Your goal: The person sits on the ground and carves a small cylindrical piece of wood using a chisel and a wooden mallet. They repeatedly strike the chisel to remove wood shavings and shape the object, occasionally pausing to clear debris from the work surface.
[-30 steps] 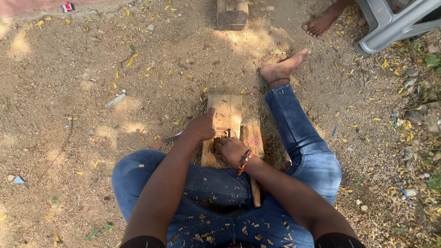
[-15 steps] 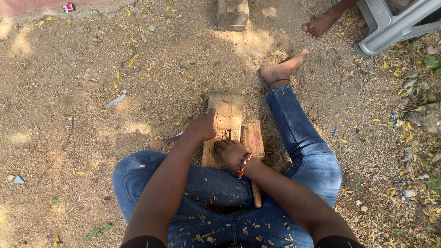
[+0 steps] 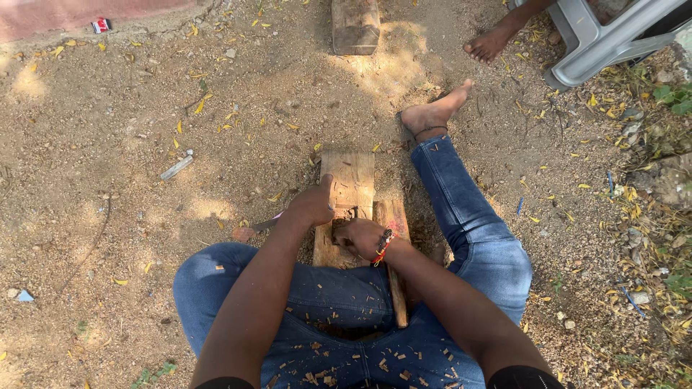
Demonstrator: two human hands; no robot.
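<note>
Wood is the thing in hand — a flat plank [image 3: 351, 180] lying on the sandy ground between the person's legs, with a narrower strip [image 3: 393, 216] on its right side. It looks stiff, rather heavy and rough, so it should not slip; the long edges seem the best place to hold it. The left hand [image 3: 313, 205] is closed in a fist at the plank's left edge, perhaps around a small tool, but I cannot tell what. The right hand [image 3: 360, 236] presses on the near part, fingers curled over a small dark piece — its hold is hidden. Chips lie on the jeans [image 3: 461, 216].
</note>
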